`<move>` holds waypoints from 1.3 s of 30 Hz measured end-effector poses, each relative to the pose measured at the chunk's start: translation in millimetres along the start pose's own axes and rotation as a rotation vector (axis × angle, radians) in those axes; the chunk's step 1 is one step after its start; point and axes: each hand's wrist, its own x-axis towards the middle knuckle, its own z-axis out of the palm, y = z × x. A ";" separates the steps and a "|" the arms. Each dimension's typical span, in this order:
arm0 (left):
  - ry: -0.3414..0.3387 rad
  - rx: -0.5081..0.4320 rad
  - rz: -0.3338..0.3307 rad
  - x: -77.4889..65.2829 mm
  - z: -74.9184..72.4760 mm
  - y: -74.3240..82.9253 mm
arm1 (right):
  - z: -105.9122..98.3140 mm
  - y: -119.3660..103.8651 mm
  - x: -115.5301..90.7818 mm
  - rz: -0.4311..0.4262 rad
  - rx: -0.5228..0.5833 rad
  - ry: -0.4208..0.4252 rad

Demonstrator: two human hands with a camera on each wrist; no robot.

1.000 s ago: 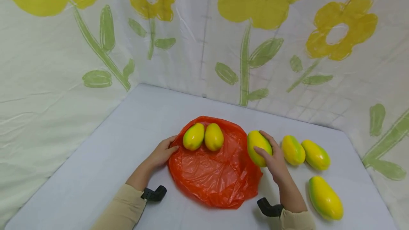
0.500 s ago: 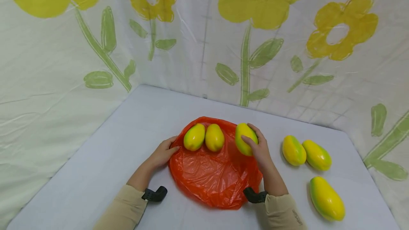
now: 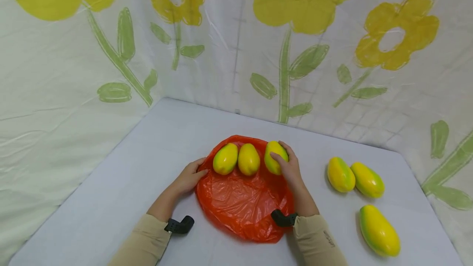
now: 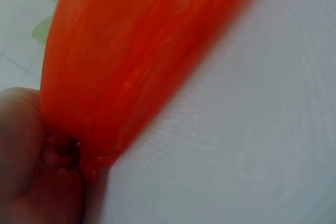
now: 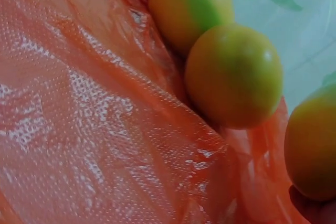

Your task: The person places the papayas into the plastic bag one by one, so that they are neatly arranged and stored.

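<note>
A red plastic bag (image 3: pixel 240 204) lies spread open on the white table. My left hand (image 3: pixel 188 178) pinches its left rim, and the left wrist view shows the red plastic (image 4: pixel 121 51) gathered at the fingers. At the bag's far side, two yellow-green papayas (image 3: pixel 225 159) sit side by side inside. My right hand (image 3: pixel 292 169) grips a third papaya (image 3: pixel 271 165) over the bag's far right part, just right of that pair. In the right wrist view this held papaya (image 5: pixel 315 145) shows at the right edge, with a fingertip under it.
On the table (image 3: pixel 148 155) to the right of the bag, two papayas (image 3: pixel 340 174) lie close together, and another papaya (image 3: pixel 380 231) lies nearer the front. A flower-printed cloth (image 3: pixel 221 73) hangs behind the table and along its sides.
My right hand has carried its papaya leftward from the bag's right edge to beside the two papayas inside. My left hand has stayed at the left rim.
</note>
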 end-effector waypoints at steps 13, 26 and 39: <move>0.010 0.002 -0.004 0.4 3.5 4.7 | 7.3 8.0 6.1 0.031 -0.052 0.006; 0.019 0.008 -0.035 -0.7 2.0 4.7 | 12.0 10.2 7.1 0.047 -0.111 -0.008; 0.026 0.026 -0.037 -1.1 0.5 3.8 | 14.4 11.7 8.6 0.055 -0.169 -0.014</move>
